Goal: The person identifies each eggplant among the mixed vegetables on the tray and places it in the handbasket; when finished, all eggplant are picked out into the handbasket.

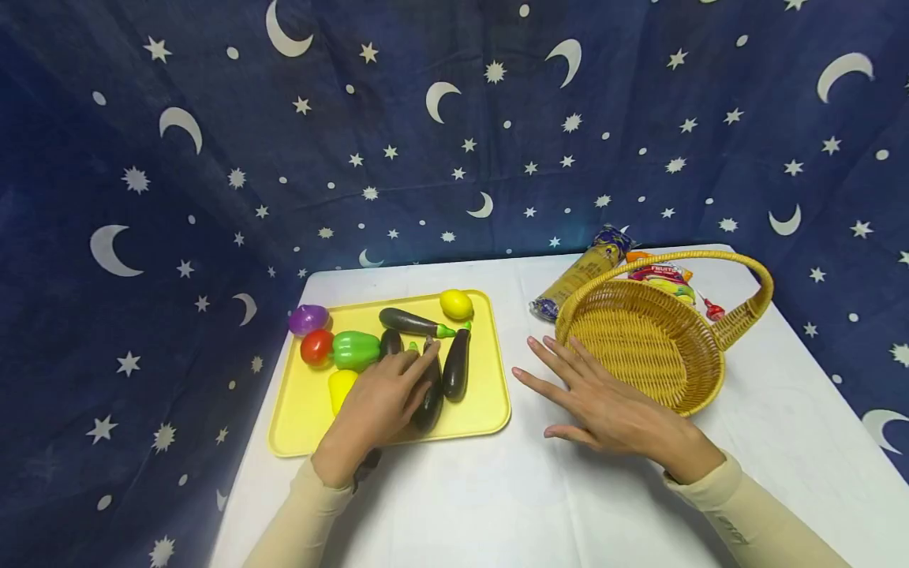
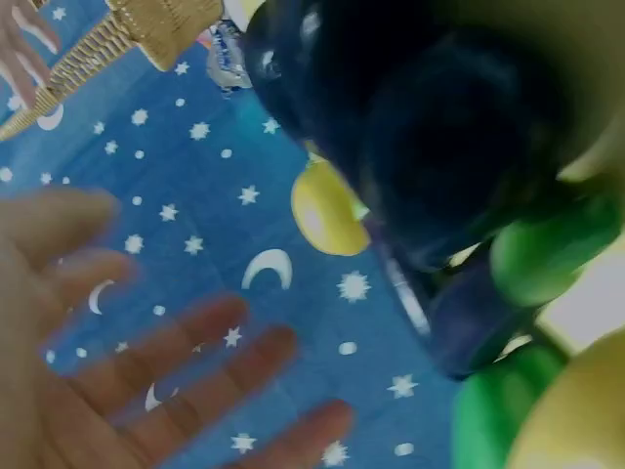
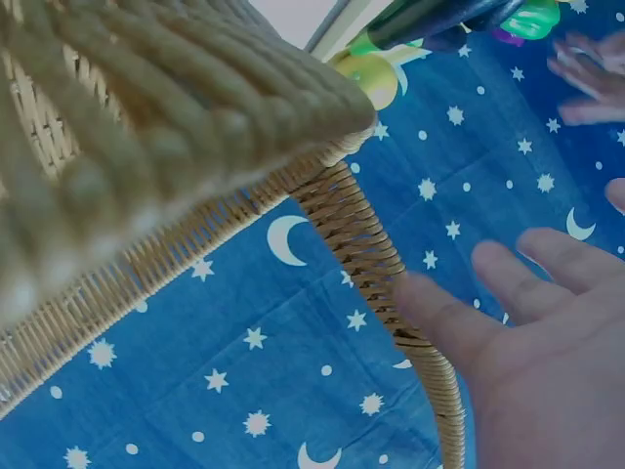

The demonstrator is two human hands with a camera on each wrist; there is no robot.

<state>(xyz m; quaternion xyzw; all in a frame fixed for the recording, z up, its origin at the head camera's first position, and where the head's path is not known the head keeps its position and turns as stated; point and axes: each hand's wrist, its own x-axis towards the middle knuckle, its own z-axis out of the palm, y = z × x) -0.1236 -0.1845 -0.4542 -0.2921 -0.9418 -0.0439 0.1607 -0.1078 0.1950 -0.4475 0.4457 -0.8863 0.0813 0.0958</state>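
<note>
Eggplant point(image 1: 429, 406) lies on tray point(image 1: 490, 410), just right of left grip point(image 1: 379, 394), the nearer of 2, long axis fore-aft; left fingers extended, nothing visibly held; right grip point(image 1: 604, 402) spread, empty.

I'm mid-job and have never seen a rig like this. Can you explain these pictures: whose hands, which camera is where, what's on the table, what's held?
There's no machine here: these are a person's bare hands. The wide picture comes from a camera on the head, looking down; the two closer ones come from cameras on each wrist.

On the white table is a yellow tray with dark eggplants, a green pepper, a tomato and a lemon, among others. To the right is a wicker basket, with packets behind it.

The left hand is over the eggplants; whether it touches one is unclear. The right hand is spread beside the basket. Neither appears to hold anything.
</note>
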